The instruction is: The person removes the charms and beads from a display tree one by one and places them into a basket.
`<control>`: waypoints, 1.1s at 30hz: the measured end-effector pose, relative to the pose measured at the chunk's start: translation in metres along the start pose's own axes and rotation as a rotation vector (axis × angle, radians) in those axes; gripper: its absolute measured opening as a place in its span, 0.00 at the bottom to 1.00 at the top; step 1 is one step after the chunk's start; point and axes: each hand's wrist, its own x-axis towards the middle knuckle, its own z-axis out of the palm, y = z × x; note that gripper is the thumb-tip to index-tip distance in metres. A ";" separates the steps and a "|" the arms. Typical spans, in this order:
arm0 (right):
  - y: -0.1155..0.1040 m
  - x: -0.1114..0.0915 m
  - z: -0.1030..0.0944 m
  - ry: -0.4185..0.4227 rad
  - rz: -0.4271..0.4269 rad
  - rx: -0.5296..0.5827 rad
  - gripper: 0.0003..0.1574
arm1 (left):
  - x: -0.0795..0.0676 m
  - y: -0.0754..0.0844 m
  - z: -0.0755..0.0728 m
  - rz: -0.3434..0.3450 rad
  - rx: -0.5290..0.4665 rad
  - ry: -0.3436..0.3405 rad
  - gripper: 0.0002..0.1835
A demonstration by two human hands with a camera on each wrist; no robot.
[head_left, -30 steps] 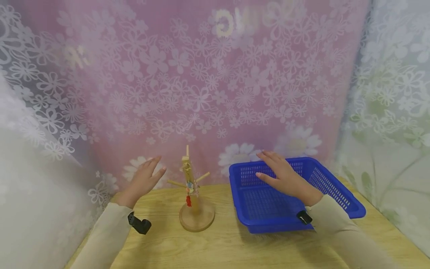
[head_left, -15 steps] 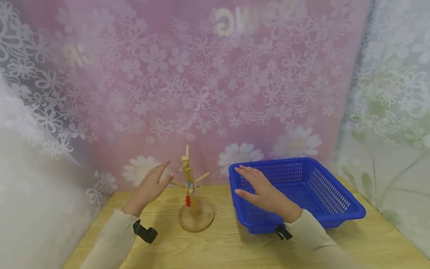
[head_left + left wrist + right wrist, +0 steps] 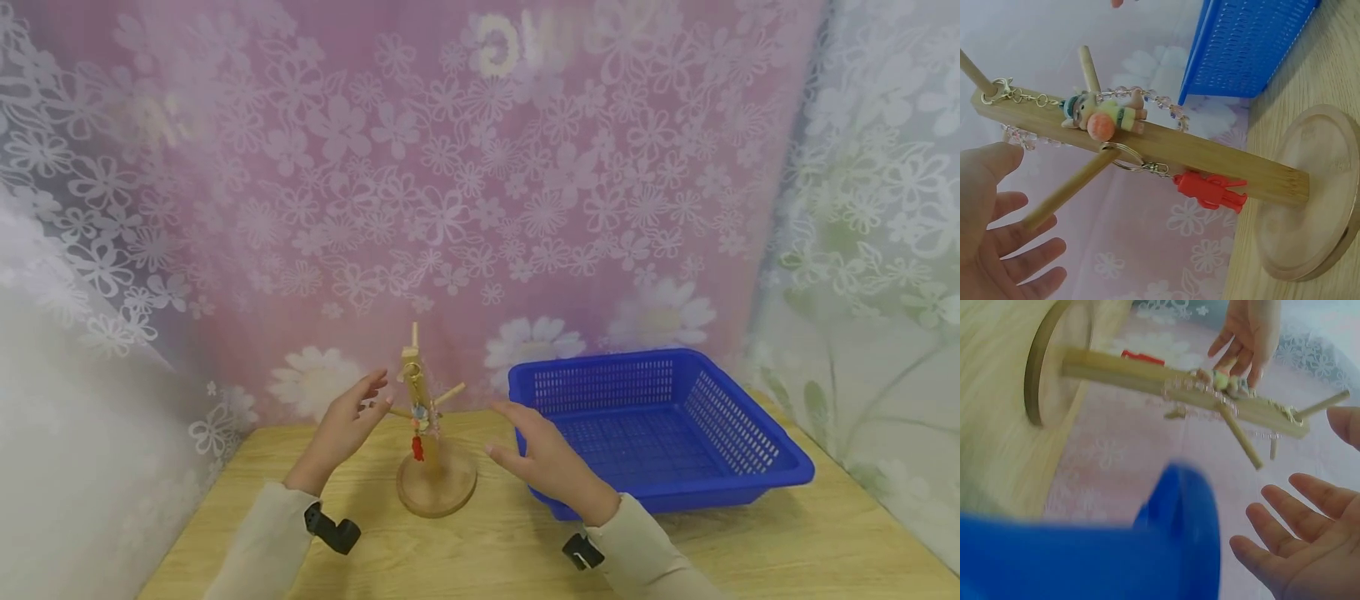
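A wooden stand with pegs stands upright on its round base between the two hands. From its pegs hang a red figure keychain, a small doll keychain on a gold chain, and a pink beaded bracelet. My left hand is raised just left of the post, fingers extended and holding nothing; in the left wrist view its fingertips overlap a peg's end. On the other side my right hand hovers between stand and basket, palm toward the stand, fingers extended, nothing in it.
A blue plastic basket with slotted walls sits on the wooden table to the right of the stand, its near left corner behind the right hand. A floral curtain hangs behind the table.
My right hand has moved left, from over the basket to beside the stand. The left hand has come slightly right and down, nearer the post. Stand and basket stay in place.
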 end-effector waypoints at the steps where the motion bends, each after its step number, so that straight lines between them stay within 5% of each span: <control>1: -0.001 0.000 0.003 0.001 0.007 0.028 0.35 | 0.000 -0.001 0.002 0.001 -0.006 0.010 0.28; 12: -0.006 0.003 0.040 0.042 0.022 0.174 0.27 | -0.002 -0.013 0.015 -0.006 -0.069 0.130 0.20; 21: 0.008 0.009 0.070 0.149 0.088 0.289 0.20 | -0.002 -0.017 0.019 -0.138 -0.315 0.168 0.16; 33: 0.020 0.019 0.103 0.266 0.177 0.406 0.17 | 0.000 -0.025 0.025 -0.198 -0.418 0.226 0.16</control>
